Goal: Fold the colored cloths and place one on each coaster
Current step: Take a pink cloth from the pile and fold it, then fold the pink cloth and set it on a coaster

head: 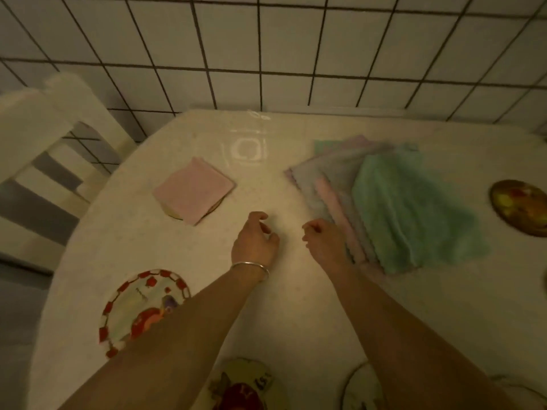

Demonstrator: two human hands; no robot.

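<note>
Cloths wait in a fanned stack as one coaster is dressed

Cloths lie overlapped on the right of the table, green on top, with pink, grey-blue and lilac edges showing beneath. A folded pink cloth already sits on a coaster at the far left, only that coaster's rim peeking out. From my remote seat I see both hands over bare table between the two: my left hand hovers with fingers loosely curled and holds nothing; my right hand is curled too, just beside the stack's near edge, and I cannot tell whether it touches the pink strip.

I judge the cloths light, soft and floppy, likely terry: they will sag and drag their neighbours, so the top green one is best pinched at its two near corners and lifted clear before folding. The glossy table may let them slide.

Bare coasters remain: a red-bordered one near left, a dark one at the bottom edge, a pale one beside it, a golden-brown one far right. Lettering shows on the bottom coaster, too blurred to read; no brands are legible
</note>
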